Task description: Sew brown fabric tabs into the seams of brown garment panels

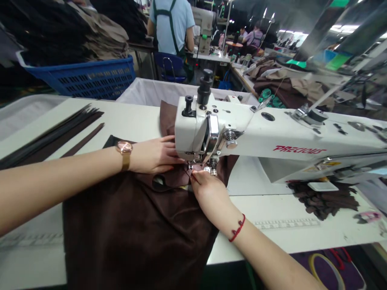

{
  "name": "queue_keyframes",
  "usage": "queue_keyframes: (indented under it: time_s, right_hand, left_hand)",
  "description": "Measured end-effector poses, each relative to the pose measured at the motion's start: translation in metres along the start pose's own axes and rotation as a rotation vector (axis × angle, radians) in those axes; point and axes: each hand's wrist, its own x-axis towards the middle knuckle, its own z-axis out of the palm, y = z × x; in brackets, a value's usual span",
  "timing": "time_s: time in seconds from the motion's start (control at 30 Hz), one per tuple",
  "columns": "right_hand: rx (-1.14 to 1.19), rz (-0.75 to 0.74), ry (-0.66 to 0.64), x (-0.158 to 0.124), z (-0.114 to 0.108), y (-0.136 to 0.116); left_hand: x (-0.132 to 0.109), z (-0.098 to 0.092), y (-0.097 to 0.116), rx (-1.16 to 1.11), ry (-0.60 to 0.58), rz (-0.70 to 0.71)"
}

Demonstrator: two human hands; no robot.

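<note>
A large dark brown piece of leather-like material (136, 229) lies across the table and hangs over its front edge. Part of it passes under the needle area of a white sewing machine (248, 133). My left hand (154, 155), with a watch on the wrist, rests flat on the material left of the presser foot, fingers stretched out. Just in front of the foot, my right hand (210, 191) has its thumb and fingers pinched on the material's edge. A dark rounded opening (159, 182) shows in the material between the hands.
Dark strips (54, 135) lie on the left of the table (133, 123). To the right are small brown pieces (326, 199), a white dish (323, 186) and pink-handled snips (369, 216). A blue basket (90, 76) of material stands behind; a co-worker (173, 28) is beyond.
</note>
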Motion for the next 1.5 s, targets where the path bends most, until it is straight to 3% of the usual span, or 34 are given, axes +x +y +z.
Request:
queue_keyframes:
  time_s: [0.07, 0.17, 0.3, 0.4, 0.57, 0.67, 0.83, 1.13, 1.27, 1.5]
  right_hand:
    - [-0.010, -0.013, 0.007, 0.000, -0.001, 0.003]
    - [0.041, -0.086, 0.007, 0.000, -0.006, 0.021]
    - [0.265, -0.199, -0.001, 0.006, -0.014, 0.057]
    - [0.339, -0.207, -0.002, 0.011, -0.014, 0.073]
    - [0.361, -0.291, 0.030, 0.010, -0.007, 0.075]
    - [0.379, -0.251, 0.074, 0.008, -0.006, 0.071]
    - [0.328, -0.243, 0.034, 0.008, -0.011, 0.068]
    - [0.143, -0.316, 0.019, 0.003, -0.005, 0.071]
    - [0.204, -0.258, -0.064, 0.004, -0.010, 0.070]
    - [0.376, -0.146, -0.045, 0.004, -0.008, 0.069]
  left_hand:
    - [-0.006, 0.025, -0.003, -0.062, 0.012, 0.010]
    - [-0.013, 0.048, 0.027, -0.046, 0.046, -0.179]
    - [-0.007, 0.048, 0.087, 0.077, 0.062, -0.508]
    - [0.002, 0.043, 0.105, 0.079, 0.043, -0.578]
    - [-0.003, 0.049, 0.090, -0.019, 0.119, -0.455]
    - [-0.008, 0.053, 0.080, -0.073, 0.158, -0.384]
    - [-0.011, 0.053, 0.073, -0.077, 0.210, -0.301]
    - [-0.011, 0.054, 0.067, -0.085, 0.196, -0.296]
    - [-0.010, 0.051, 0.068, -0.100, 0.173, -0.332]
    - [-0.010, 0.051, 0.067, -0.155, 0.203, -0.318]
